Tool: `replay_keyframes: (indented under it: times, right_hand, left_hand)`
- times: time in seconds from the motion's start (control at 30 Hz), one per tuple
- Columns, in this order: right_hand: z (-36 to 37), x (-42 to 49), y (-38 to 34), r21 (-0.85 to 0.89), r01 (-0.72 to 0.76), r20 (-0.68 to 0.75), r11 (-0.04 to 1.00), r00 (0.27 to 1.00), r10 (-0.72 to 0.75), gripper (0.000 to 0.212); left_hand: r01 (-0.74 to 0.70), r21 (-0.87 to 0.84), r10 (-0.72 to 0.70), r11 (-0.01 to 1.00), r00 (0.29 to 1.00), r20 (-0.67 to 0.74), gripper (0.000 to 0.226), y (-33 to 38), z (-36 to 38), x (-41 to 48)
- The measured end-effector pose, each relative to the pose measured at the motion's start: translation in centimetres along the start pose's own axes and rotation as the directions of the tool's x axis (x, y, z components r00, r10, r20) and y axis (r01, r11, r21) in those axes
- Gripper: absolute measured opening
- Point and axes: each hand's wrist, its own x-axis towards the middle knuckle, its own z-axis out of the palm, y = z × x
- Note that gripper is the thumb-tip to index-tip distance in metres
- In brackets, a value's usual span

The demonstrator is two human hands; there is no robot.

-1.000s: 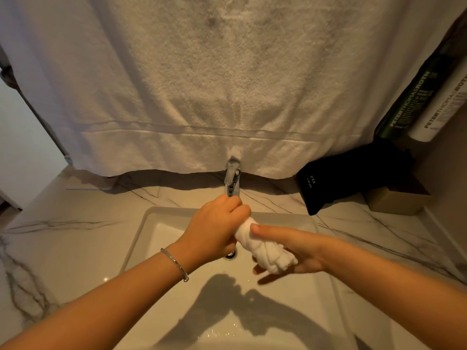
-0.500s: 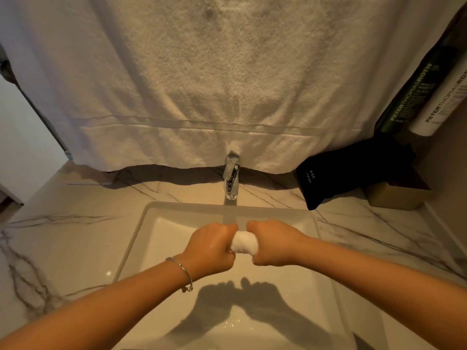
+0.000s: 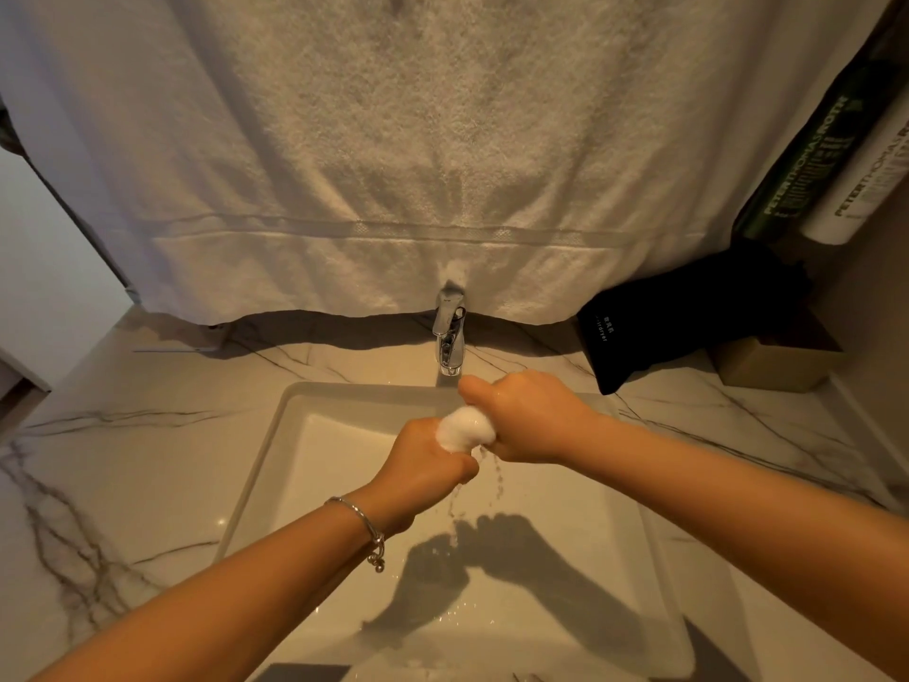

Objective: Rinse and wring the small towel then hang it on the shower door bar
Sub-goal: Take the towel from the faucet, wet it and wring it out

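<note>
The small white towel [image 3: 465,429] is bunched into a tight wad between both fists, above the white rectangular sink [image 3: 295,401]. My left hand [image 3: 425,467], with a silver bracelet on its wrist, grips the wad's near end. My right hand [image 3: 526,415] grips the far end, a little higher and closer to the chrome faucet [image 3: 450,339]. Water streams and drips from the towel into the basin. Most of the towel is hidden inside the fists. No shower door bar is in view.
A large white bath towel [image 3: 418,164] hangs across the back, its hem just above the faucet. On the marble counter [image 3: 123,460] at right lie a black pouch [image 3: 664,327] and a tan box [image 3: 772,366]. Two tubes [image 3: 836,160] lean at the upper right.
One second ago my right hand lay open under the twisted towel. It then closed on it, and both fists have rotated against each other, right up and left down, squeezing water out.
</note>
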Motion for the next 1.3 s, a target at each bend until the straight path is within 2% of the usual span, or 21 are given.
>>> replay_keyframes:
  times: [0.23, 1.0, 1.1, 1.17, 1.23, 1.3]
  right_hand:
    - [-1.2, 0.6, 0.2, 0.053, -0.056, -0.085, 0.997, 0.995, 0.061, 0.04]
    - [-0.7, -0.2, 0.1, 0.166, -0.095, -0.127, 0.981, 0.985, 0.117, 0.038]
    - [-0.6, -0.7, 0.4, 0.158, -0.118, -0.118, 0.98, 0.983, 0.138, 0.037]
    - [-0.8, -1.1, 0.8, 0.162, -0.162, -0.08, 0.973, 0.981, 0.176, 0.034]
    - [-1.1, -1.9, 1.2, 0.216, -0.241, 0.016, 0.946, 0.97, 0.243, 0.034]
    - [-1.2, -3.1, 1.6, 0.319, -0.333, 0.111, 0.888, 0.943, 0.314, 0.042]
  left_hand:
    - [0.04, -0.105, -0.041, 0.994, 0.999, -0.01, 0.025, 1.3, -0.4, 0.2]
    - [0.059, -0.026, -0.059, 0.998, 0.998, 0.007, 0.024, 1.3, -0.7, 0.5]
    - [0.012, 0.043, -0.012, 0.999, 1.0, 0.008, 0.015, 1.7, -0.3, 0.5]
    - [-0.092, 0.19, 0.088, 0.977, 0.996, 0.03, 0.008, 2.2, -0.3, 0.7]
    - [-0.208, 0.356, 0.168, 0.911, 0.976, 0.138, 0.014, 2.9, -0.5, 0.9]
    - [-0.295, 0.439, 0.188, 0.849, 0.944, 0.27, 0.022, 3.7, -1.1, 1.2]
